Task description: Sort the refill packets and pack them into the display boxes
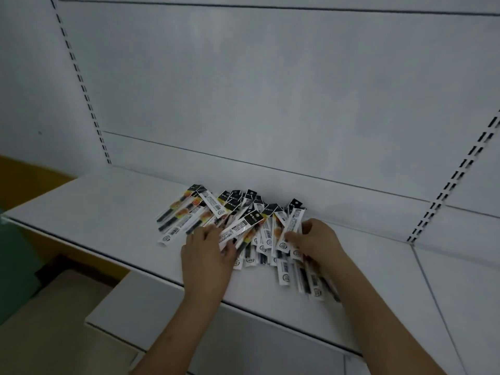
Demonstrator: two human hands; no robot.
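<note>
Here, both hands' fingers curled around refill packets heaped on white shelf.

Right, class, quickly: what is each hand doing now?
Left hand: holds a packet from the pile.
Right hand: pinches another packet.

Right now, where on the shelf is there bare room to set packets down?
Bare shelf left of the packets, and right of them toward the slotted upright. Crowded mid-shelf around both hands.
</note>
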